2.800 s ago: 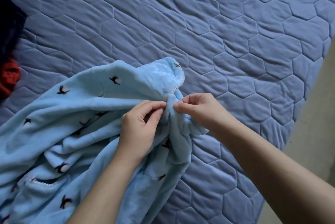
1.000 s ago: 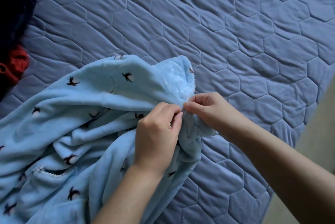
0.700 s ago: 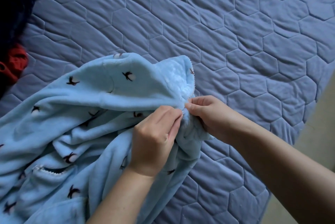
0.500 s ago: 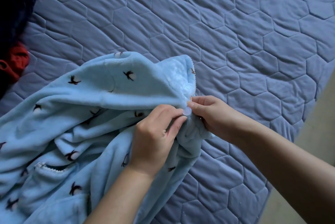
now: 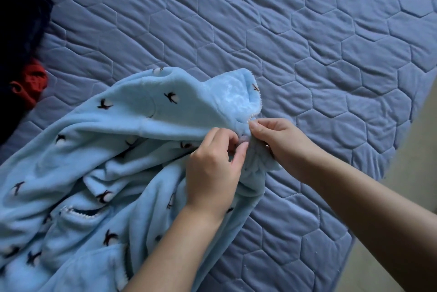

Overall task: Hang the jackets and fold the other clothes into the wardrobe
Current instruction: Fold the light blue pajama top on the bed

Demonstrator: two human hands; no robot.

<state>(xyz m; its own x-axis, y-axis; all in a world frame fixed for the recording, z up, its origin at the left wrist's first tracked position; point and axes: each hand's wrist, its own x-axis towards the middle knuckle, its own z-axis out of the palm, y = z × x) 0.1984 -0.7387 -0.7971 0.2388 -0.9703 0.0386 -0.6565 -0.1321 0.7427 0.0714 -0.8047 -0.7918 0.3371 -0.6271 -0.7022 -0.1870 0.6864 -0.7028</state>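
Head camera looks down on a bed covered by a blue-grey quilt [image 5: 283,31] stitched in a hexagon pattern. A light blue fleece garment [image 5: 94,161] with small dark bird-like prints lies crumpled across the lower left part of the quilt, its bulk running off the left and bottom edges of the picture. A pocket opening [image 5: 80,211] edged with white stitching shows in the lower left folds. The collar [image 5: 238,97] stands up near the middle of the view, its paler inner side facing the camera and a white stitched trim running down its right edge.

Both hands meet just below the collar. The left hand [image 5: 212,171] comes up from the bottom of the frame, its thumb and forefinger pinched on the fleece edge around a small pale round button [image 5: 243,143]. The right hand [image 5: 281,147] reaches in from the lower right, its fingertips [image 5: 254,129] clenched on the facing edge of the garment, touching the fabric right beside the button. The two hands nearly touch each other. Bunched fleece hangs beneath them.

At the far left edge, a dark piece of clothing [image 5: 19,31] lies on the quilt, with a red piece of fabric [image 5: 32,83] beside it, well apart from the hands. A strip of pale floor [image 5: 421,149] shows at the right.
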